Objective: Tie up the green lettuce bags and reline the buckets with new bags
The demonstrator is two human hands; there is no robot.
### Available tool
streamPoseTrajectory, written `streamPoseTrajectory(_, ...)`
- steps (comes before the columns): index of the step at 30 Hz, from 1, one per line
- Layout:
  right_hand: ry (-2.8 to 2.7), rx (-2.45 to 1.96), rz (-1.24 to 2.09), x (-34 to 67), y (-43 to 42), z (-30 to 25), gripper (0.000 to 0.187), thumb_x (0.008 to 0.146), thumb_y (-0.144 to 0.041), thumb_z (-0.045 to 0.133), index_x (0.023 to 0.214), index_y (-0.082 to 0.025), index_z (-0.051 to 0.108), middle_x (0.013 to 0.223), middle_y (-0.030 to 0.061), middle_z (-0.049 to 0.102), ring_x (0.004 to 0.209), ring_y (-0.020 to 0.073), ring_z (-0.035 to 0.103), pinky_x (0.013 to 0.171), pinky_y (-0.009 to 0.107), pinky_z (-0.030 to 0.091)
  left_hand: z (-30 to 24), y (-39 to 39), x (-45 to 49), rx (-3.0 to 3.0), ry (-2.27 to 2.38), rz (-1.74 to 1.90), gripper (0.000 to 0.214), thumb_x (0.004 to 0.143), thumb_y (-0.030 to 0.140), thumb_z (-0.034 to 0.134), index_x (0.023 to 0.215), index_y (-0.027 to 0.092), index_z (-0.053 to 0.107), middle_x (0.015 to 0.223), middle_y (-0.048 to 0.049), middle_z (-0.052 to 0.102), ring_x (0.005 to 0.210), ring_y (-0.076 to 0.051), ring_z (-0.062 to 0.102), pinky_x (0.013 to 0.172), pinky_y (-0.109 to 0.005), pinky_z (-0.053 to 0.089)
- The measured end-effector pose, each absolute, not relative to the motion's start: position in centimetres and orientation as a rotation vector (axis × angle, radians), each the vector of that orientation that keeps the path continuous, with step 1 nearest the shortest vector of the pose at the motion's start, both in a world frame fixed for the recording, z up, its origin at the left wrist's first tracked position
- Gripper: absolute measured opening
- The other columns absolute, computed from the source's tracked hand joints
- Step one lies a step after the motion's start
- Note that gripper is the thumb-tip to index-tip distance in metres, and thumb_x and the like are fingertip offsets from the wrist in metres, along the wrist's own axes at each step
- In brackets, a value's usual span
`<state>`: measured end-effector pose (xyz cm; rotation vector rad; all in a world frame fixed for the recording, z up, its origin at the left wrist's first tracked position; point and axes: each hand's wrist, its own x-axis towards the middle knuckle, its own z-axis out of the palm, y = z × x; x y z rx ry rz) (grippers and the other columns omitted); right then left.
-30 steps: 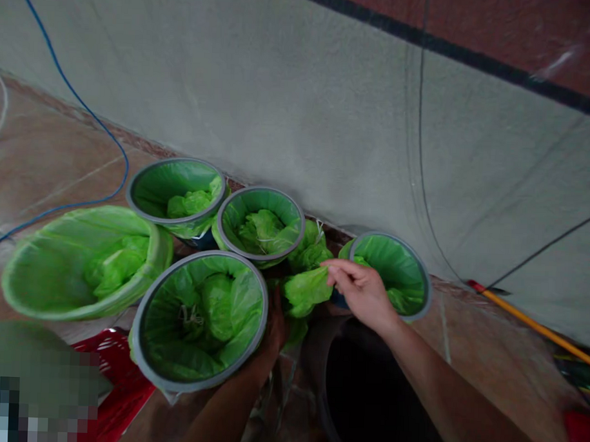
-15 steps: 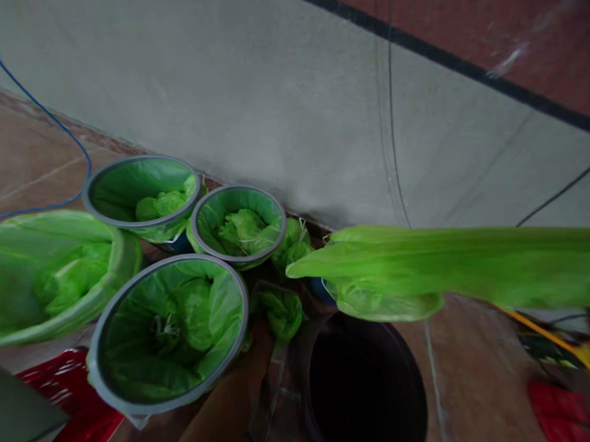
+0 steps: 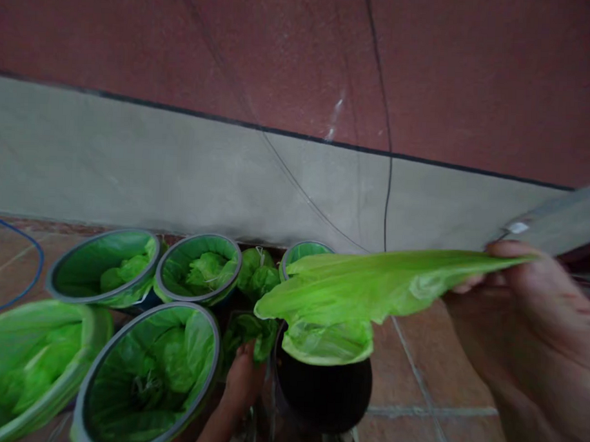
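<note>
Head view: my right hand [image 3: 548, 313] is closed on one end of a green plastic bag [image 3: 360, 281], pinched between thumb and fingers. This end grip holds the film stretched sideways; its loose far end hangs above the dark bin [image 3: 322, 399]. My left hand [image 3: 244, 374] is at a bunched green bag [image 3: 262, 333] beside that bin; I cannot tell whether the fingers grip it. Lined bins stand grouped near the wall [image 3: 156, 177]. Grey rings [image 3: 200, 236] sit around their mouths, presumably to retain the green liners [image 3: 192, 333].
</note>
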<state>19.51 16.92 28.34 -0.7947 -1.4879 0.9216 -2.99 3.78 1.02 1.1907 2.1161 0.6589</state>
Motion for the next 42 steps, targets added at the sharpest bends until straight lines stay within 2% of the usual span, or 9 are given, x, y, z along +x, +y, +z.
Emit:
streamPoseTrajectory(5, -1.222, -0.790, 1.197, 19.5, 14.6, 31.1, 0.018, 0.084, -0.036, 0.061, 0.097, -0.025, 0.066, 0.079, 0.0005, 0.066, 0.068, 0.0121, 0.061, 0.067, 0.029, 0.053, 13.8, 3.7, 0.2, 1.724, 1.744, 0.904, 0.107, 0.065, 0.025, 0.072, 0.154, 0.026, 0.013, 0.160, -0.0079, 0.020, 0.144, -0.030, 0.026, 0.118, -0.044, 0.026)
streamPoseTrajectory(8, -1.136, -0.818, 1.234, 20.8, 15.0, 31.8, 0.030, 0.080, -0.042, 0.064, 0.101, -0.022, 0.064, 0.082, 0.0016, 0.069, 0.065, 0.0109, 0.062, 0.064, 0.026, 0.054, 17.9, 4.5, 2.7, 1.906, 1.765, 0.753, 0.089, 0.066, 0.014, 0.064, 0.148, 0.027, 0.034, 0.149, -0.0071, 0.043, 0.136, -0.029, 0.041, 0.120, -0.048, 0.019)
streamPoseTrajectory(12, -0.988, -0.960, 1.036, 25.4, 17.2, 30.5, 0.033, 0.074, -0.044, 0.067, 0.094, -0.017, 0.065, 0.068, -0.0008, 0.066, 0.045, 0.0067, 0.051, 0.045, 0.020, 0.047, 20.0, 5.2, 2.8, 1.774, 1.858, 0.801, 0.062, 0.074, 0.007, 0.044, 0.133, 0.020, 0.054, 0.116, -0.0059, 0.070, 0.105, -0.021, 0.065, 0.104, -0.036, 0.043)
streamPoseTrajectory(15, -0.817, -1.195, 0.931, 30.3, 19.0, 27.3, 0.019, 0.071, -0.033, 0.066, 0.071, -0.014, 0.061, 0.047, -0.0051, 0.051, 0.034, 0.0051, 0.037, 0.033, 0.017, 0.034, 21.8, 5.3, 1.2, 1.702, 1.887, 1.042, 0.050, 0.079, 0.014, 0.039, 0.123, 0.018, 0.061, 0.111, -0.0035, 0.071, 0.098, -0.019, 0.067, 0.093, -0.030, 0.050)
streamPoseTrajectory(19, -0.619, -1.440, 1.057, 34.3, 19.5, 22.3, 0.008, 0.072, -0.023, 0.060, 0.075, -0.016, 0.058, 0.046, -0.0056, 0.049, 0.034, 0.0060, 0.037, 0.036, 0.020, 0.040, 24.0, 5.9, 0.7, 1.660, 1.930, 1.226, 0.039, 0.083, 0.025, 0.039, 0.107, 0.016, 0.069, 0.099, -0.0049, 0.074, 0.087, -0.018, 0.067, 0.082, -0.028, 0.053)
streamPoseTrajectory(24, -1.058, -1.355, 0.730, 30.4, 14.6, 21.4, 0.033, 0.077, -0.029, 0.059, 0.107, -0.015, 0.057, 0.075, 0.0029, 0.065, 0.065, 0.0147, 0.061, 0.062, 0.027, 0.052, 24.0, 7.1, 3.9, 1.620, 1.925, 1.252, 0.036, 0.083, 0.027, 0.043, 0.104, 0.014, 0.070, 0.087, -0.0044, 0.074, 0.075, -0.017, 0.066, 0.072, -0.026, 0.052)
streamPoseTrajectory(31, -1.990, -1.128, 0.642, 21.8, 9.3, 21.1, 0.045, 0.077, -0.017, 0.059, 0.122, -0.019, 0.057, 0.116, 0.0103, 0.064, 0.106, 0.0242, 0.060, 0.095, 0.039, 0.047, 22.2, 6.7, 7.7, 1.714, 1.848, 1.266, 0.030, 0.086, 0.022, 0.046, 0.104, 0.016, 0.070, 0.079, -0.0013, 0.072, 0.068, -0.013, 0.065, 0.069, -0.024, 0.050)
streamPoseTrajectory(36, -1.931, -1.162, 0.740, 21.6, 12.0, 16.8, 0.022, 0.083, -0.012, 0.047, 0.094, -0.019, 0.065, 0.090, 0.0049, 0.070, 0.082, 0.0188, 0.066, 0.079, 0.031, 0.049, 20.5, 6.4, 7.3, 1.830, 1.906, 1.209, 0.024, 0.083, 0.016, 0.052, 0.098, 0.020, 0.070, 0.083, -0.0002, 0.072, 0.069, -0.012, 0.064, 0.068, -0.021, 0.050)
streamPoseTrajectory(42, -1.645, -1.153, 0.659, 22.4, 14.1, 17.5, 0.019, 0.088, -0.023, 0.045, 0.098, -0.018, 0.060, 0.082, 0.0029, 0.067, 0.068, 0.0149, 0.063, 0.065, 0.025, 0.046, 19.6, 6.8, 5.5, 2.042, 2.326, 0.890, 0.028, 0.076, 0.007, 0.055, 0.095, 0.022, 0.069, 0.093, -0.0035, 0.068, 0.081, -0.016, 0.064, 0.074, -0.024, 0.049)
